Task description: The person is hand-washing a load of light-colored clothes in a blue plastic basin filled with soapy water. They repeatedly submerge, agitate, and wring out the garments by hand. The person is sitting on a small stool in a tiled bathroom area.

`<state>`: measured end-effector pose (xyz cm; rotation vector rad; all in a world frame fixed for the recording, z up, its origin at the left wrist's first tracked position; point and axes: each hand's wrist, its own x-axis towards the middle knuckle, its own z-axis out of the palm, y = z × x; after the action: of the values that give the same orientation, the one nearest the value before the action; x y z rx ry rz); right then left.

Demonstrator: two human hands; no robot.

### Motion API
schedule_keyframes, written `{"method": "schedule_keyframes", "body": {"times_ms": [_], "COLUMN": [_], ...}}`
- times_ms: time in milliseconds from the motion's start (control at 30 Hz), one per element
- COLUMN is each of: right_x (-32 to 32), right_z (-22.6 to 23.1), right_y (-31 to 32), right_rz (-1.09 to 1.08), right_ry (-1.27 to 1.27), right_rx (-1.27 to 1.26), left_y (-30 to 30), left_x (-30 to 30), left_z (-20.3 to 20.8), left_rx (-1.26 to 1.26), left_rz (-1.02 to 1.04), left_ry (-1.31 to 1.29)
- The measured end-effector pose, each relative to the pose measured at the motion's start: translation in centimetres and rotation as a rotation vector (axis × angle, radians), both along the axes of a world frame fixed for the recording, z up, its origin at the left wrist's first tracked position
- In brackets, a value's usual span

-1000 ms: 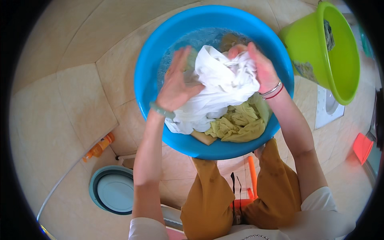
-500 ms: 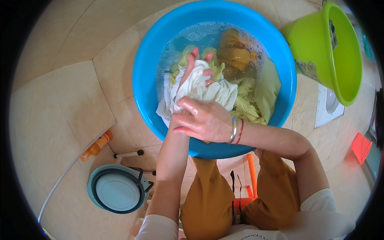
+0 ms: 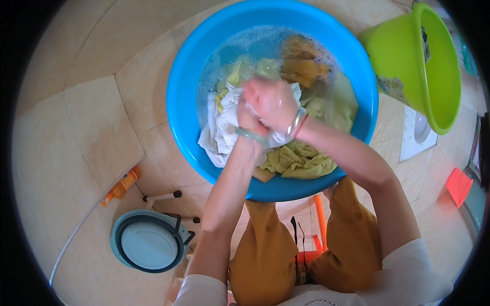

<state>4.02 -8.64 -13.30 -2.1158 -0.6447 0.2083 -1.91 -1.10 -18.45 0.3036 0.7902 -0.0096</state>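
Above soapy water in a large blue basin [image 3: 176, 86], my hands are closed together, blurred by motion, over a wet white garment [image 3: 227, 122]. My left hand [image 3: 250, 120], with a green bangle at its wrist, is partly covered by my right hand [image 3: 273, 99], which wears a silver bangle and a red string. Folds of the white cloth come out on both sides of them; the cloth between the palms is hidden. Pale yellow-green clothes [image 3: 301, 160] lie along the near right side of the basin. A mustard-brown garment [image 3: 301, 71] sits in the water at the far side.
A lime-green bucket [image 3: 395, 61] leans at the far right, beside a white floor fixture [image 3: 416, 135]. On the left are an orange bottle [image 3: 122, 186], a thin hose [image 3: 76, 234] and a grey-blue collapsible basin [image 3: 148, 245]. A red-orange plastic piece [image 3: 459, 187] is at the right.
My right hand has moved from my left wrist up onto my left hand. The left hand's spread fingers are now covered, and the white garment has sunk lower into the basin.
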Motion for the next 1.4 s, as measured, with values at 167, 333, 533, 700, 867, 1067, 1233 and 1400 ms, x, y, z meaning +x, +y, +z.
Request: {"method": "schedule_keyframes", "body": {"times_ms": [167,333,533,700,867,1067,1233,1400], "right_x": [-3.4,4.7,8.9,5.8,6.1,-1.3,-3.8,-1.7], "right_z": [2.7,-5.2,-2.9,-0.4,-3.2,4.8,10.6,11.4], "right_y": [1.5,-2.7,-6.8,-6.7,-7.2,-2.6,-5.0,-7.6], "right_rz": [0.172,0.004,-0.060,0.440,-0.104,0.413,0.491,0.499], "right_ry": [-0.317,0.197,1.014,0.056,0.868,-0.053,0.079,0.568], "right_rx": [0.159,-0.264,0.622,-0.443,0.571,0.054,-0.079,0.235], "left_y": [0.7,-1.9,4.9,8.5,7.4,5.0,1.2,-0.7], "left_x": [-2.0,1.3,0.5,0.9,1.0,2.2,0.4,-1.3], "left_z": [-1.1,6.2,8.4,8.1,7.1,4.0,8.7,10.3], "left_rx": [-0.007,0.200,0.358,0.612,0.540,0.023,-0.076,-0.291], "left_rz": [0.191,-0.153,-0.309,-0.153,0.072,-0.168,-0.096,-0.090], "left_ry": [-0.368,0.289,-0.024,-0.114,-0.138,-0.217,-0.316,-0.437]}}
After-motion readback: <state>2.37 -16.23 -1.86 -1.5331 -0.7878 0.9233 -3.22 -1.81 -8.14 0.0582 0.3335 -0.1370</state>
